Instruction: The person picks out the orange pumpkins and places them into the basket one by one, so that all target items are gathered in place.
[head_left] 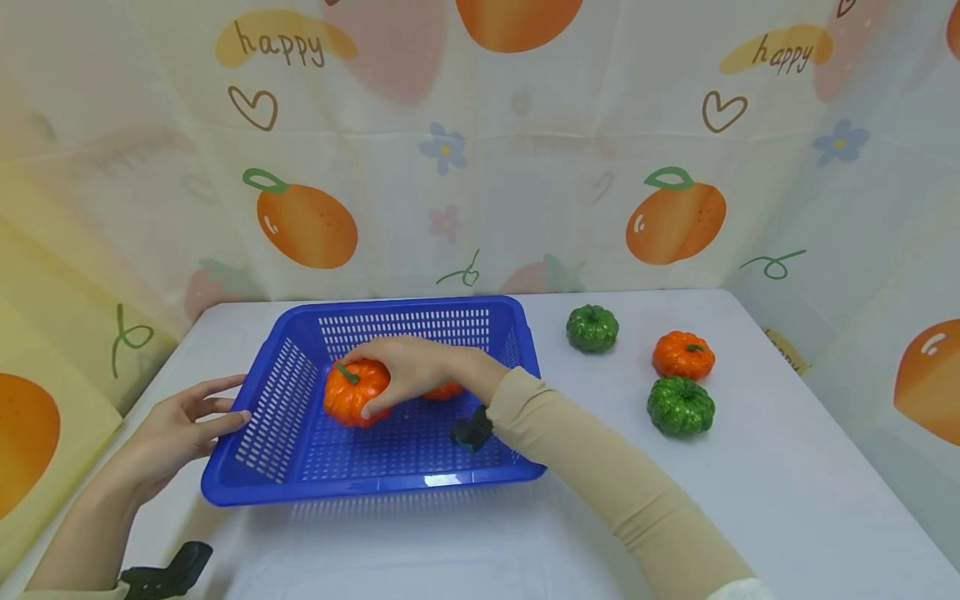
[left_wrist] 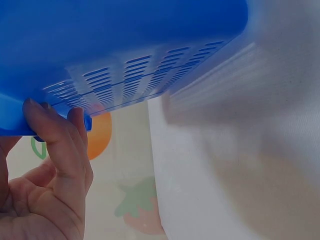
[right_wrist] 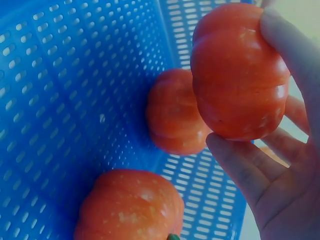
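Observation:
My right hand (head_left: pixel 408 364) grips a small orange pumpkin (head_left: pixel 352 398) with a green stem, holding it inside the blue plastic basket (head_left: pixel 375 485). Thumb and fingers lie on opposite sides of the held pumpkin (right_wrist: pixel 240 75) in the right wrist view. Past it, two more orange pumpkins sit in the basket, one against the perforated wall (right_wrist: pixel 175 112) and a nearer one (right_wrist: pixel 131 207). In the head view, my right wrist partly hides an orange pumpkin (head_left: pixel 444 391). At the basket's left end, my left hand (head_left: pixel 176 433) holds the rim, its fingers (left_wrist: pixel 60 137) at the edge.
Right of the basket on the white table (head_left: pixel 780 467) sit a dark green pumpkin (head_left: pixel 592 328), an orange pumpkin (head_left: pixel 683 356) and a brighter green pumpkin (head_left: pixel 681 407). A fruit-printed curtain (head_left: pixel 510 183) hangs behind the table and along both sides.

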